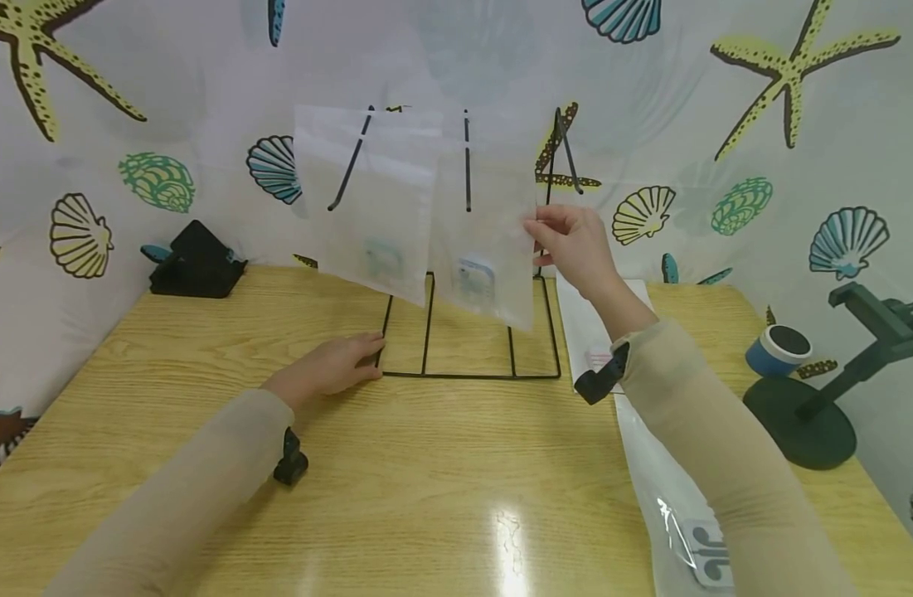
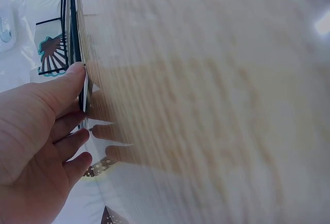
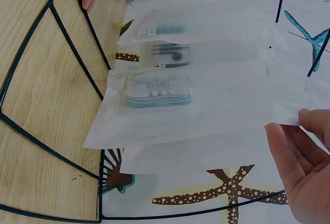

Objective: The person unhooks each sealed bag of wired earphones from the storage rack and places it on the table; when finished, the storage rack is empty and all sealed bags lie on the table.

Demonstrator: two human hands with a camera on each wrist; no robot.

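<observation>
A black wire rack stands on the wooden table, its prongs rising at the back. Frosted plastic bags hang from the left prong and the middle prong: a left bag and a right bag. Each has a small packed item low inside; in the right wrist view one looks like a coiled pale cable in a clear case. My right hand pinches the right bag's edge between thumb and fingertips. The thumb and fingers of my left hand hold the rack's left base wire.
On the right, a white packet and a clear plastic bag lie under my right forearm. Beyond them are a blue cup-like object and a dark round-based stand. A black holder sits at the back left.
</observation>
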